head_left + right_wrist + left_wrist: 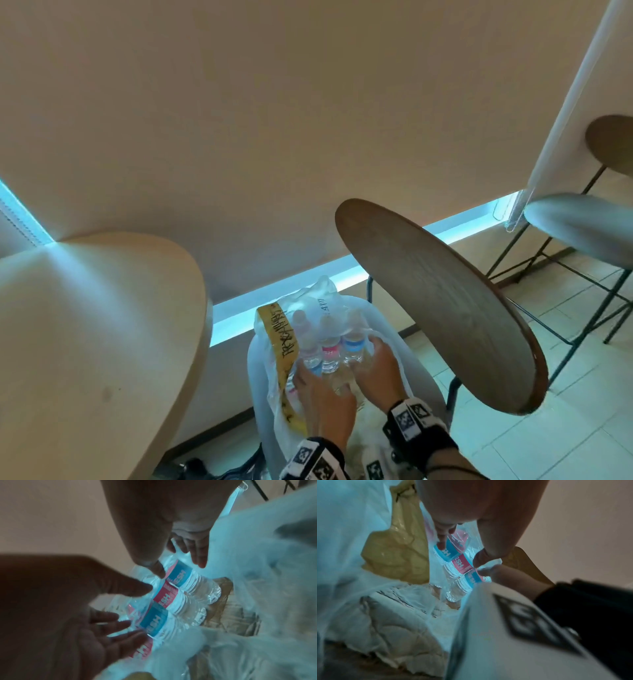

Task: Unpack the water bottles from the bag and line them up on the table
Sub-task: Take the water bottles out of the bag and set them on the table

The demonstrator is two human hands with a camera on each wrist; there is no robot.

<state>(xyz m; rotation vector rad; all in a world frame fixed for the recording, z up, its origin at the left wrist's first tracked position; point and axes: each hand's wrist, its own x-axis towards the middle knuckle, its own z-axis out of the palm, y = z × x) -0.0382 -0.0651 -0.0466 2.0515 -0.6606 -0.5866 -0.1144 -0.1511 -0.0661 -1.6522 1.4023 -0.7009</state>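
A pale wooden table (pixel 96 342) is filling the 8 o'clock part of the head view, and a dark round chair back (pixel 442 301) is tilting at 3 o'clock, over pale floor tiles (pixel 548 428). Closed beige blinds (pixel 274 120) are hanging behind, with a strip of daylight showing under them.

At 6 o'clock a shrink-wrapped pack of water bottles (pixel 329 339) is sitting in a clear bag (pixel 284 404) on a chair, caps pointing to 12 o'clock and long axes running away from the person. The labels are alternating blue and pink.

The left hand (pixel 322 394) is gripping the pack's 9 o'clock side, fingers spread and bent onto the wrap. The right hand (pixel 376 366) is clasping the 3 o'clock side likewise.
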